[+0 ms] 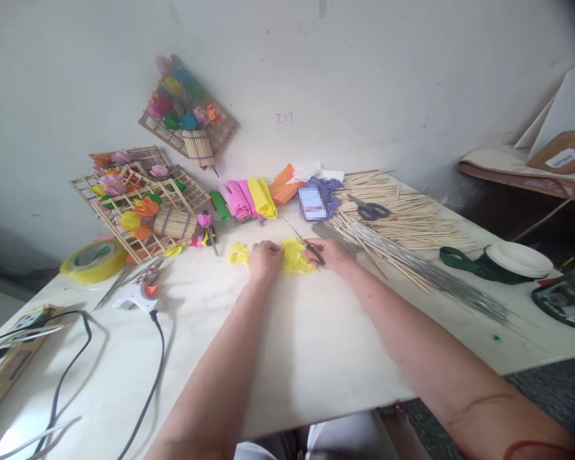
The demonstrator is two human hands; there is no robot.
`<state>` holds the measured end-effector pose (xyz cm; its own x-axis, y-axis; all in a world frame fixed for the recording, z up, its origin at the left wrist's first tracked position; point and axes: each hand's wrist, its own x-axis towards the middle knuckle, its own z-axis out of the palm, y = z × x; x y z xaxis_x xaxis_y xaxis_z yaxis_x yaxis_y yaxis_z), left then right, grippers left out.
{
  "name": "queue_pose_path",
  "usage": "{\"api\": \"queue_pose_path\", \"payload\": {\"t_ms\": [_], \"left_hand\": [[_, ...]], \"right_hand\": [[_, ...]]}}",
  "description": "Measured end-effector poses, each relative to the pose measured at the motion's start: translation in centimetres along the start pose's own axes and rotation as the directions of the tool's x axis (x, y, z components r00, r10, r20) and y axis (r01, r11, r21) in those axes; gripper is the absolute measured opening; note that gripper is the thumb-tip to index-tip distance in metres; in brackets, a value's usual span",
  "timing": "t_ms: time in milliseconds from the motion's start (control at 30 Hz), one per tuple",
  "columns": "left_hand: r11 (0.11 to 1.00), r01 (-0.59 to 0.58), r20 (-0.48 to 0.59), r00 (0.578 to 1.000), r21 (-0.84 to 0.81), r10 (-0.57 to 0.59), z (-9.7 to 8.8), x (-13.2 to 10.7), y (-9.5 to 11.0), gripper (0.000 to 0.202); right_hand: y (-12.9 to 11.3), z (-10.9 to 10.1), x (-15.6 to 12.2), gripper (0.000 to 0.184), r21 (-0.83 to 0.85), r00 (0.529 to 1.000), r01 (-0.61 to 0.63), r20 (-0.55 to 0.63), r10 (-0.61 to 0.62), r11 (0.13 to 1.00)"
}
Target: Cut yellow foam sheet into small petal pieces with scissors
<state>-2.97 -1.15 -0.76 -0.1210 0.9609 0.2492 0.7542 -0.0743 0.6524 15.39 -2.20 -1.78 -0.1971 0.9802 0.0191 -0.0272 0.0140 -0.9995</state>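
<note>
The right hand [333,253] grips one pair of small scissors [304,241], their long axis slanting with tips pointing far-left. The left hand [264,259] presses, fingers seemingly curled, on yellow paper [294,257], one of two yellow pieces; the smaller piece [238,253] lies left.

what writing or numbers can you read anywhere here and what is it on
"217" (the last figure is unclear), faint reddish marks on the wall.
White label on the cardboard box at the right: print too small to read.
Card beside the purple yarn: blurred, unreadable.
Nothing readable on the yellow tape roll or near the hands.
</note>
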Motion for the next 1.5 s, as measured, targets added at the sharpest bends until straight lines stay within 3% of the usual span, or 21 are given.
{"api": "queue_pose_path", "payload": {"t_ms": [133, 233, 333, 433, 633, 900, 1167, 1333, 1500], "left_hand": [[0.933, 0.050, -0.011, 0.998, -0.358, -0.057, -0.1, 0.0, -0.2, 0.016], [0.753, 0.113, 0.102, 0.993, -0.648, -0.061, -0.1, -0.1, -0.3, 0.023], [0.621, 0.176, 0.203, 0.979, -0.763, -0.029, -0.1, -0.3, -0.2, 0.028], [0.577, 0.227, 0.279, 0.960, -0.785, 0.001, -0.1, -0.5, -0.1, 0.031], [0.574, 0.233, 0.322, 0.945, -0.785, 0.057, 0.4, -0.5, -0.4, 0.032], [0.608, 0.211, 0.334, 0.938, -0.765, 0.094, 0.8, -0.2, -0.6, 0.032], [0.565, 0.217, 0.337, 0.935, -0.796, 0.116, 0.6, -0.1, -0.9, 0.036], [0.468, 0.222, 0.334, 0.927, -0.855, 0.171, 0.1, -0.3, -0.6, 0.060], [0.547, 0.203, 0.348, 0.921, -0.812, 0.174, 0.4, -0.1, -0.6, 0.054]], "right_hand": [[-0.7, -0.1, -0.3, 0.047, 0.058, 1.000, 0.000, 0.003, 0.000, 0.998], [-1.5, -0.2, -0.8, 0.045, 0.107, 0.999, -0.001, 0.049, -0.004, 0.994], [-1.9, -0.2, -0.9, 0.051, 0.200, 0.995, 0.002, 0.092, -0.021, 0.980], [-1.7, 0.2, -0.8, 0.054, 0.227, 0.997, 0.021, 0.069, -0.037, 0.974], [-1.2, 1.6, -0.6, 0.050, 0.174, 0.982, -0.032, -0.180, 0.064, 0.984], [-0.1, 2.0, 0.4, 0.054, 0.219, 0.963, 0.060, -0.270, 0.002, 0.974], [-1.5, 2.4, 1.1, 0.052, 0.106, 0.969, 0.008, -0.245, 0.019, 0.994], [-2.6, 1.6, 1.3, 0.053, -0.038, 0.989, 0.014, -0.145, -0.019, 0.999], [-2.4, 1.3, 1.0, 0.057, -0.066, 0.997, 0.013, -0.080, -0.019, 0.998]]}}
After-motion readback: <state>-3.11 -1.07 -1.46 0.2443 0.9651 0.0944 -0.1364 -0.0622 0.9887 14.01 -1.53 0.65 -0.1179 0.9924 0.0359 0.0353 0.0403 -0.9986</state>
